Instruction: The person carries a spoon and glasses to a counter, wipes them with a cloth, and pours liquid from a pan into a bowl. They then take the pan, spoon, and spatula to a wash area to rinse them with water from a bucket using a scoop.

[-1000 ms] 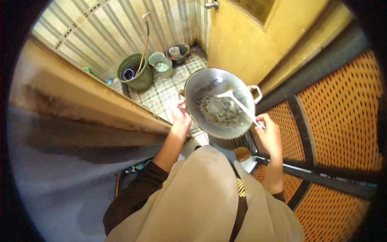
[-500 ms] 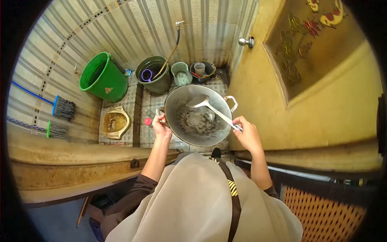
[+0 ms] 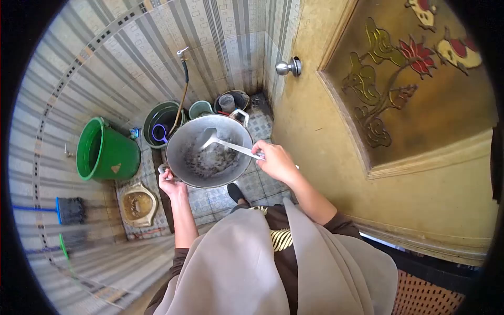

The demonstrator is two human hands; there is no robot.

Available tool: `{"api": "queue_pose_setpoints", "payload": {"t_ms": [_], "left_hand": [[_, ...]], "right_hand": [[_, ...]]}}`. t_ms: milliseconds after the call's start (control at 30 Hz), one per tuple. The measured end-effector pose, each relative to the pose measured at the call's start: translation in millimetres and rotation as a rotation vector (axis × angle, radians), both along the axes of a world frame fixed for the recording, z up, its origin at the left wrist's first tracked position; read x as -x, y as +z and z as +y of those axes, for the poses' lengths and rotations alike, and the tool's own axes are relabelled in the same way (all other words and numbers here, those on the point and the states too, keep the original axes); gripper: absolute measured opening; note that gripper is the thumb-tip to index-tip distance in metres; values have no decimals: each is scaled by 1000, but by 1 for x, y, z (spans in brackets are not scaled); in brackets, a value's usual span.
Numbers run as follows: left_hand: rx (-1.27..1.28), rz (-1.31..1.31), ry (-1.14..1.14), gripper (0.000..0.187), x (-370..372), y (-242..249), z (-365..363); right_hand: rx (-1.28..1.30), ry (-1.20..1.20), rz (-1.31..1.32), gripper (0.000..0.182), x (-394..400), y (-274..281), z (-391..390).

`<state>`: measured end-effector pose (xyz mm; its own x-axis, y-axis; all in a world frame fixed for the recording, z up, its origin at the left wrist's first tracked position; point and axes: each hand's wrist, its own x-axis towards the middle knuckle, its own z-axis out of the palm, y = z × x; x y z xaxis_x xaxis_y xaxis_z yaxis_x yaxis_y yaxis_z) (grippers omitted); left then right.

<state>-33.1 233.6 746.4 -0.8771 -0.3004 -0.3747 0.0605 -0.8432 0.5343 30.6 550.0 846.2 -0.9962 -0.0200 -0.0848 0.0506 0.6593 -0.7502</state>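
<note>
The left hand [image 3: 172, 184] grips the near handle of a soiled metal wok [image 3: 210, 151], while the right hand [image 3: 275, 160] is closed on the handle of a spatula [image 3: 226, 144] whose blade rests inside it. The wok hangs between both hands above the tiled floor [image 3: 262, 184], with a dark bucket [image 3: 160, 123], a green bucket [image 3: 105, 152] and a hosed tap [image 3: 182, 52] beyond it.
</note>
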Motion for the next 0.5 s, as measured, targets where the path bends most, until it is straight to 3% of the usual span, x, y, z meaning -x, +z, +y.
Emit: {"api": "queue_pose_setpoints", "payload": {"t_ms": [133,500], "left_hand": [[37,30,-139,14,49,33,-4],[28,-56,-262,14,159,-18,-1]], "right_hand": [[5,-88,-6,23,38,-1,-21],[35,-180,-62,20,115,-69,-32]]}}
